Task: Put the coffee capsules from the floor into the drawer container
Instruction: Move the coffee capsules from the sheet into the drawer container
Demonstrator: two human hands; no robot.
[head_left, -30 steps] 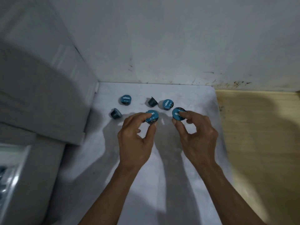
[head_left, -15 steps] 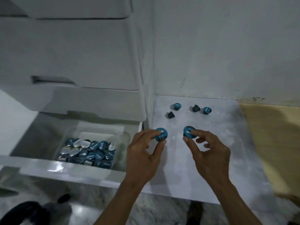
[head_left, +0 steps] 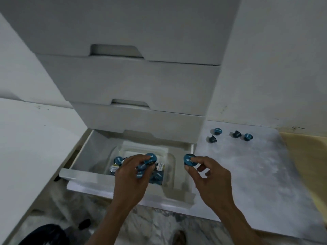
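My left hand (head_left: 131, 175) pinches a blue coffee capsule (head_left: 150, 158) over the clear container (head_left: 170, 159) in the open bottom drawer (head_left: 85, 175). Several blue and silver capsules (head_left: 118, 160) lie inside the container, partly hidden by my hand. My right hand (head_left: 210, 177) pinches a second blue capsule (head_left: 188, 160) above the drawer's right edge. Several more capsules (head_left: 217, 131) lie on the white floor slab (head_left: 247, 174) to the right, near the wall.
A white drawer unit (head_left: 141, 85) with shut upper drawers rises behind the open one. A wall runs along the right, with a yellowish wooden surface (head_left: 307, 160) at far right. Marbled floor (head_left: 155, 225) and a dark object (head_left: 44, 235) lie at the bottom.
Both hands lifted a capsule each off the floor slab and carried them left to the open drawer. The view swung left, bringing the drawer unit and container into sight.
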